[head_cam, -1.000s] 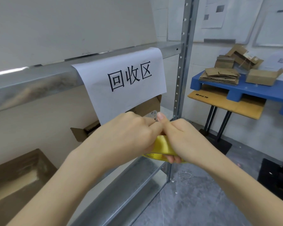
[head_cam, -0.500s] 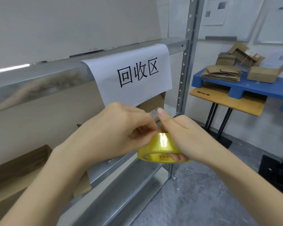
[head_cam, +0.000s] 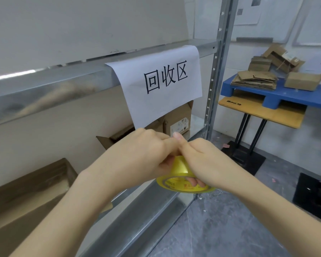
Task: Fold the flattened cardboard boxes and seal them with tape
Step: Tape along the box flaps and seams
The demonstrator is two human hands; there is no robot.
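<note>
We grip the yellow tape roll [head_cam: 182, 171] in our right hand [head_cam: 202, 160], fingers through its core. Our left hand [head_cam: 143, 154] pinches at its surface, probably hunting the tape end. We see nothing sealed yet, and the flattened cardboard boxes [head_cam: 254, 81] lie stacked on the blue pallet [head_cam: 295, 95], well apart.

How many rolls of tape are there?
1. The yellow tape roll sits between both hands: the right hand grips it, and the left hand pinches at its top. More may be hidden out of sight.
</note>
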